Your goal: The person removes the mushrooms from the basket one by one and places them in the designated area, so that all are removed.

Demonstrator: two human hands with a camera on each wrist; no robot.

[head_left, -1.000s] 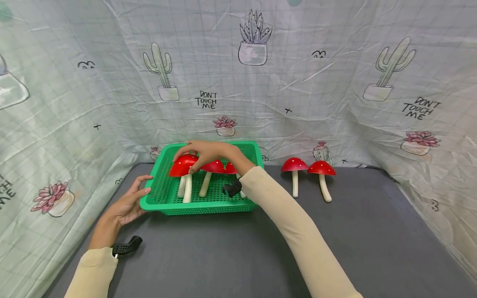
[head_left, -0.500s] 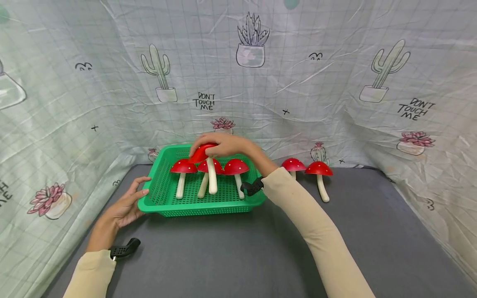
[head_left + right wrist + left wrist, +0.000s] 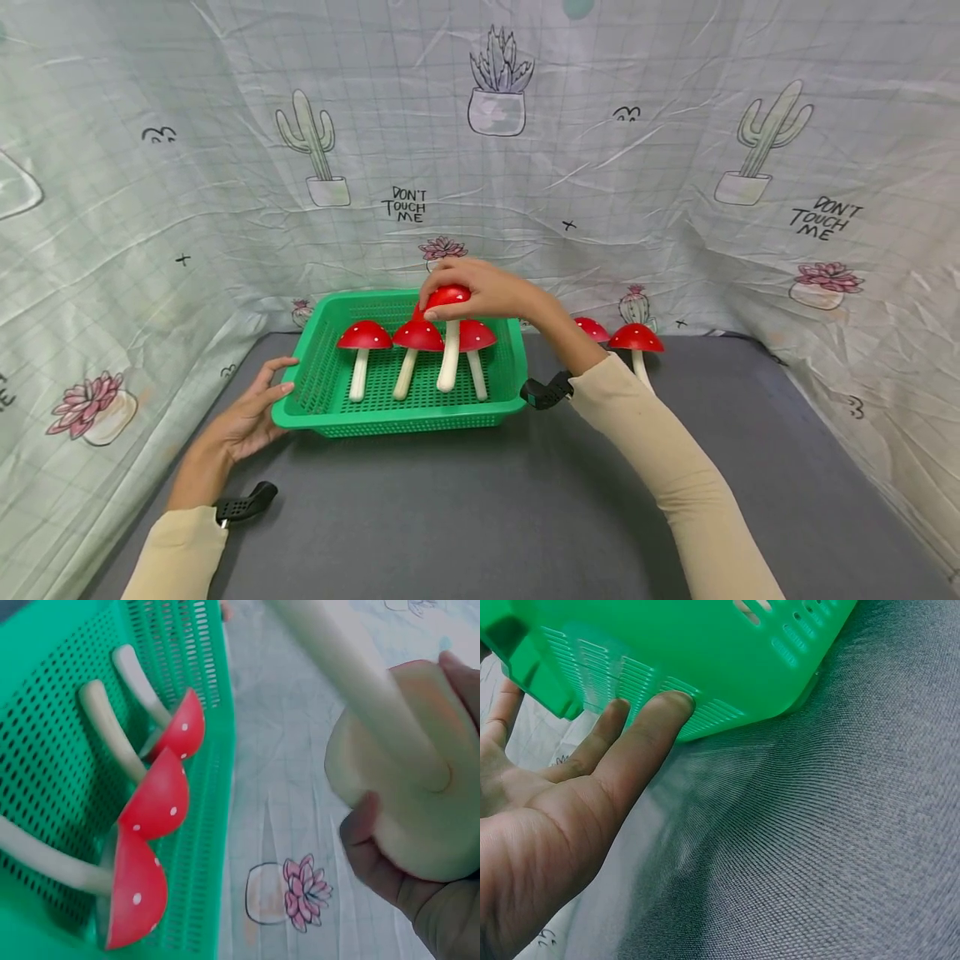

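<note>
My right hand (image 3: pixel 487 287) grips a toy mushroom (image 3: pixel 450 354) by its red, white-dotted cap and holds it over a green plastic basket (image 3: pixel 405 430). In the right wrist view, fingers and thumb clasp the cap's edge, with its pale underside (image 3: pixel 397 825) and stem showing. Three more toy mushrooms lie in the basket: a left one (image 3: pixel 364 336), a middle one (image 3: pixel 417 335) and a right one (image 3: pixel 480 336), partly covered by the held stem. At the basket's left end, my left hand (image 3: pixel 247 421) touches the outer wall with extended fingers (image 3: pixel 641 746).
Right of the basket, two toy mushrooms lie on the grey table (image 3: pixel 450 517): one in front (image 3: pixel 636 337) and another (image 3: pixel 592 329) mostly behind my right forearm. A cactus-print cloth (image 3: pixel 570 150) walls the back and sides.
My right hand has lifted the mushroom from the basket's left part and carried it rightward, uncovering the mushrooms beneath. The left hand stays at the basket's left end.
</note>
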